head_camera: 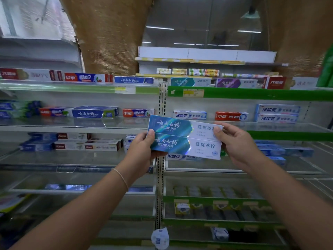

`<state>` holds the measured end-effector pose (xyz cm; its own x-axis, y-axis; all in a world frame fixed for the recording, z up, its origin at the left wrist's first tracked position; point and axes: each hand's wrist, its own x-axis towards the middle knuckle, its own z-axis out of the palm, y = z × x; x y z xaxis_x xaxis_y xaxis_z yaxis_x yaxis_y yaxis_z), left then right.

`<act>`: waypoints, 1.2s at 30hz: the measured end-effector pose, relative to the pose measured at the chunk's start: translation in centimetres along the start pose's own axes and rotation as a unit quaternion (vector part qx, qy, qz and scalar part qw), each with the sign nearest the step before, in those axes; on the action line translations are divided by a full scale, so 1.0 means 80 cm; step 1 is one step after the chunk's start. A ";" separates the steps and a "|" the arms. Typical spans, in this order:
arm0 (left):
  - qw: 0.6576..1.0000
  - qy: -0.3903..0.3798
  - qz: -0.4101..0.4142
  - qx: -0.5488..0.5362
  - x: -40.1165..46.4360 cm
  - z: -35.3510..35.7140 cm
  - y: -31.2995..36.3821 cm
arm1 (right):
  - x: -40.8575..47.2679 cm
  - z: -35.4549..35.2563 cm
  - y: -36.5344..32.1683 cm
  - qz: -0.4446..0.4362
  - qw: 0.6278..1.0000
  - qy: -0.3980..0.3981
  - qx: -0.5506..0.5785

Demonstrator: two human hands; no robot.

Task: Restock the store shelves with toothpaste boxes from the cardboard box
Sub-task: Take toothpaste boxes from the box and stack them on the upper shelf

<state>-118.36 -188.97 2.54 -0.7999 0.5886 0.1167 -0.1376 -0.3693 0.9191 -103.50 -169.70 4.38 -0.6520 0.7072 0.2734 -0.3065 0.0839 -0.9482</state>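
Observation:
I hold two teal-and-white toothpaste boxes stacked one above the other in front of the shelves, the upper box [180, 126] on the lower box [185, 147]. My left hand [142, 150] grips their left, teal ends with the thumb on the front. My right hand [236, 143] grips their right, white ends, thumb over the upper box's print. Both boxes lie level, lengthwise, at the height of the second shelf [75, 126]. The cardboard box is not in view.
Glass shelves with green price rails [252, 93] carry rows of toothpaste boxes, red, blue and white. A perforated metal upright [162, 105] divides the left and right bays. A matching teal box [189, 82] stands on the top right shelf. Lower shelves hold small packs.

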 end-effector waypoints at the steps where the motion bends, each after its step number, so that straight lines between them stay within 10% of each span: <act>1: 1.000 -0.003 0.000 0.000 0.002 -0.002 0.002 | 0.001 0.002 -0.001 -0.001 1.000 0.000 -0.002; 25: 0.995 -0.096 -0.029 -0.003 0.068 0.016 0.054 | 0.062 -0.009 -0.046 -0.031 0.998 -0.006 -0.058; 36: 0.977 0.026 0.145 0.157 0.160 0.117 0.108 | 0.205 -0.047 -0.125 -0.118 0.989 -0.064 -0.053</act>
<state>-124.30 -177.93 15.51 -0.8085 0.4514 0.3774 0.2784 -0.2716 0.9213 -108.48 -156.30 17.70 -0.6555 0.5646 0.5015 -0.3910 0.3144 -0.8650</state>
